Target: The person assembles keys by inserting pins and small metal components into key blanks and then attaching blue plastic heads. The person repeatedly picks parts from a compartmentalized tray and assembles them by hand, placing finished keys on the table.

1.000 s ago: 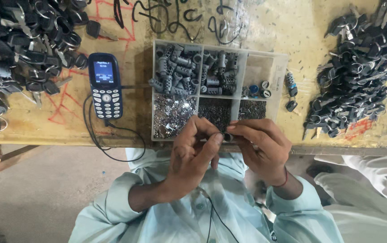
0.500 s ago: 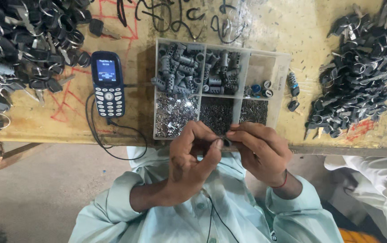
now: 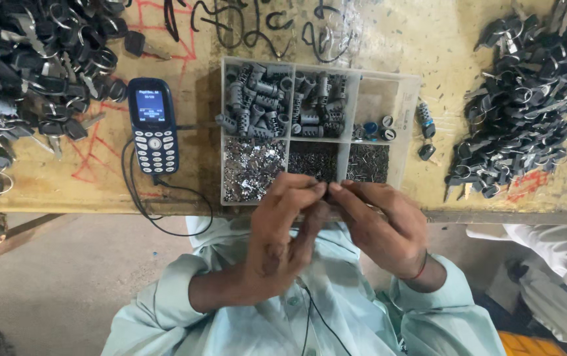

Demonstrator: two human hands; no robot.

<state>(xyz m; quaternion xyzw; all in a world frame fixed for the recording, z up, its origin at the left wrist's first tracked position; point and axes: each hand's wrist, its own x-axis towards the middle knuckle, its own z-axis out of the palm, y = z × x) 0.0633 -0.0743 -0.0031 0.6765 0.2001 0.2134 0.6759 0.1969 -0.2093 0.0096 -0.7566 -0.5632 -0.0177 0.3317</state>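
- Left hand and right hand are meeting fingertip to fingertip, pinching a tiny part too small to identify, just off the tabletop's near edge.
- Compartment tray of small grey parts is sitting directly beyond.
- Phone is lying left of it; key piles are filling the far corners.

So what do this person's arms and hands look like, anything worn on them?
Both hands are bare, no gloves. The left hand and right hand come out of pale mint-green shirt sleeves pushed up the forearms. A thin red thread band circles the right wrist. No rings or watch show.
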